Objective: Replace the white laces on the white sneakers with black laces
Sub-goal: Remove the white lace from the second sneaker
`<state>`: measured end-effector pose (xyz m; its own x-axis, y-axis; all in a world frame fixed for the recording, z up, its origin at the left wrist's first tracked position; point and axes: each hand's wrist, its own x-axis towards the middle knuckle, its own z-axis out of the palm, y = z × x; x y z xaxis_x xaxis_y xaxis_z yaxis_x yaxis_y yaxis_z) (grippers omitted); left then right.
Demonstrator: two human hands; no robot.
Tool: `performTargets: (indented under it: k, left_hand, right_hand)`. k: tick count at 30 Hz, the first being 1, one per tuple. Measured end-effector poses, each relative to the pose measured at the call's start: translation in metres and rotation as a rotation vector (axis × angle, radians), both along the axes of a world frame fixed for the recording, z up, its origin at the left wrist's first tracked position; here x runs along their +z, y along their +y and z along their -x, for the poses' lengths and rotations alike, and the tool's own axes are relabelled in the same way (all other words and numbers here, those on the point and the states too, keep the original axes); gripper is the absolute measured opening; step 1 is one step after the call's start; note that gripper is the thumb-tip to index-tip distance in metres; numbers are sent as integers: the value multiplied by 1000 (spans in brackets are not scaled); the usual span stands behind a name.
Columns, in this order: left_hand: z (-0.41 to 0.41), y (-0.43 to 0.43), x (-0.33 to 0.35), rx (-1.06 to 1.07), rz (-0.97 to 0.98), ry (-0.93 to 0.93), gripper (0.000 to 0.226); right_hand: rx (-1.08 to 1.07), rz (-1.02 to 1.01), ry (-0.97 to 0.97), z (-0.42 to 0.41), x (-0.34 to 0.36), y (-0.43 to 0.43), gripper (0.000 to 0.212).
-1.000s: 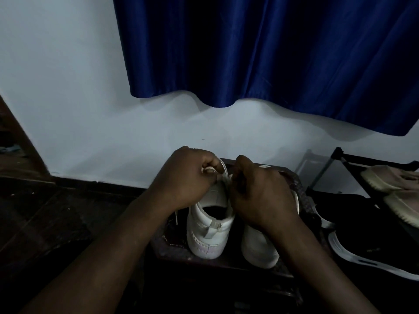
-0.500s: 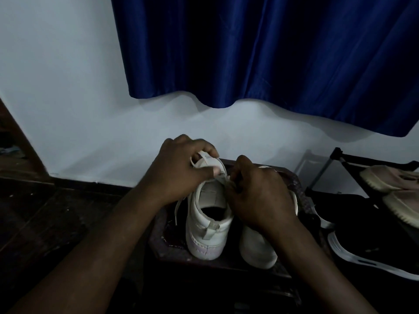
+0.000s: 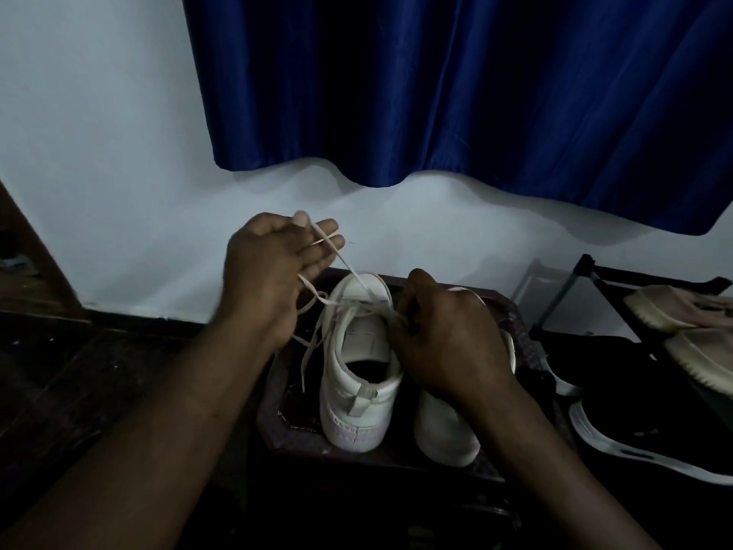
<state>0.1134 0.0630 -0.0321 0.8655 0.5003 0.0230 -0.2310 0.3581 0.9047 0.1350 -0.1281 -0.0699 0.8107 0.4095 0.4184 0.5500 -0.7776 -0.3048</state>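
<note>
Both forearms are seen reaching in from the bottom edge. A dark stand (image 3: 285, 422) is set low in the middle, and two white sneakers are stood on it side by side, heels towards the camera. The left sneaker (image 3: 357, 383) is partly unlaced, with its tongue exposed. The right sneaker (image 3: 448, 434) is largely covered by the right hand (image 3: 448, 343).

That hand is curled tight against the eyelet edge of the left sneaker, where the lacing crosses. Its fingertips are tucked in, so whether lace or upper is pinched cannot be told.

Farther off, the left hand (image 3: 273, 271) is raised above and to the left of the toe. The white lace (image 3: 349, 267) is caught among its fingers and looks pinched near the thumb tip, while the other fingers are spread and nearly straight. From there a strand is drawn taut down to the eyelets. Slack loops are hung beside the left sneaker, down to the stand.

To the right, a black shoe (image 3: 650, 430) with a white sole is laid low, and beige shoes (image 3: 674, 311) are kept on a black rack (image 3: 586, 267).

A dark floor (image 3: 79, 371) is seen on the left. Behind everything a pale wall (image 3: 99, 152) is crossed by a blue curtain (image 3: 436, 93), hung from the top.
</note>
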Motion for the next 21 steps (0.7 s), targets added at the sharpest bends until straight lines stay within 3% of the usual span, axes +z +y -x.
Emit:
performTargets:
  k: [1, 3, 4, 6, 8, 11, 13, 15, 17, 19, 21]
  left_hand:
    - [2, 2, 2, -71, 128, 7, 14]
    - [3, 1, 2, -160, 99, 65, 13]
    - [3, 0, -1, -169, -71, 101, 11]
    - [4, -2, -5, -150, -654, 125, 2]
    - [6, -4, -7, -210, -1110, 98, 11]
    - [8, -7, -13, -273, -1448, 127, 14]
    - [7, -9, -18, -223, -1571, 171, 13]
    - [6, -12, -18, -142, -1561, 118, 15]
    - [5, -13, -15, 10, -1386, 50, 20]
    - [1, -11, -13, 168, -1041, 95, 20]
    - [-6, -4, -13, 205, -545, 171, 21]
  right_hand:
    - [-2, 0, 4, 0, 0, 0, 19]
    - [-8, -5, 8, 1, 0, 0, 18]
    - [-9, -10, 8, 1, 0, -1, 18]
    - [-3, -18, 9, 1, 1, 0, 18]
    - [4, -19, 7, 1, 1, 1, 19]
    - [-3, -22, 16, 2, 2, 0, 20]
    - [-6, -21, 23, 1, 1, 0, 20]
    - [-5, -18, 25, 2, 2, 0, 19]
    - [-6, -15, 24, 2, 3, 1, 19]
    - [-7, -12, 24, 2, 4, 0, 18]
    - [-3, -10, 12, 2, 2, 0, 16]
